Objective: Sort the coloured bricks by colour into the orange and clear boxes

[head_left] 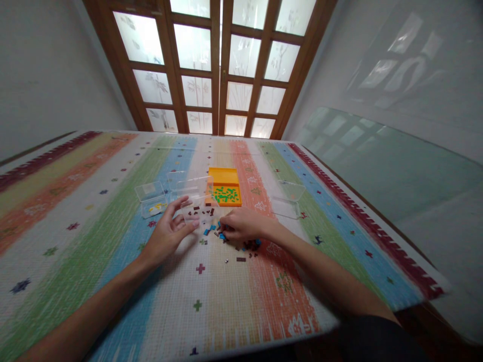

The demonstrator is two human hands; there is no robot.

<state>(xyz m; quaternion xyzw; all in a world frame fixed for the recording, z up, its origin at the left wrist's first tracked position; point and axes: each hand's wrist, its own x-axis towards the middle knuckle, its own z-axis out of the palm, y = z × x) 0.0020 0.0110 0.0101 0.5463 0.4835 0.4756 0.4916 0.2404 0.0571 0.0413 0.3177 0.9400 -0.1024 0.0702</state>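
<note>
My left hand [171, 231] is curled round the left edge of a clear plastic box [216, 205], thumb in front and fingers behind. Several small brown building bricks [196, 208] lie inside that box, whose lid stands up at the back. My right hand [241, 224] reaches down into a loose pile of small blue bricks [207, 232] and brown bricks on the cloth. Its fingers are pinched together, and whatever is between them is hidden. More brown and blue bricks [252, 245] lie under and beside the right wrist.
An open orange case [223, 176] with small green bricks [224, 194] stands behind the hands. On the left is an open clear box [143, 210] with yellow pieces [156, 206]. Another open clear box [286, 208] stands on the right. A striped tablecloth [177, 311] covers the table.
</note>
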